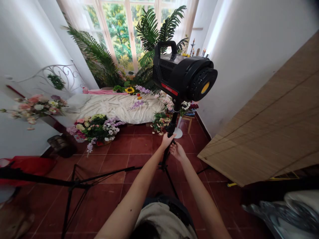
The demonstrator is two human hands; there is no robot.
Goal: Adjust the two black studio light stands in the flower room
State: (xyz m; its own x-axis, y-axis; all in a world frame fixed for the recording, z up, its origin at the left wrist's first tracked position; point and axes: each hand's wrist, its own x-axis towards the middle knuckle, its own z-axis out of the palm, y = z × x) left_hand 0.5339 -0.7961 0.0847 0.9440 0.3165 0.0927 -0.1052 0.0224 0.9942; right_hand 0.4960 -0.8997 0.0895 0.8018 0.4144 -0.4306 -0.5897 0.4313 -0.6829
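A black studio light (pixel 171 71) with a top handle and a red label sits on top of a black light stand (pixel 177 113), its round front turned to the right. My left hand (pixel 167 140) is wrapped around the stand's column below the lamp. Just below and to the right, my right hand (pixel 177 151) has its fingers curled at a small black knob (pixel 173 142) on the column. The stand's legs (pixel 171 181) spread over the floor in front of me.
A second black tripod stand (pixel 74 182) stands at the left. Beyond are a bed (pixel 112 108) with a cream cover, flower arrangements (pixel 97 127), palm leaves (pixel 149 30) and a window (pixel 118 30). A woven bamboo blind (pixel 264 122) leans at the right.
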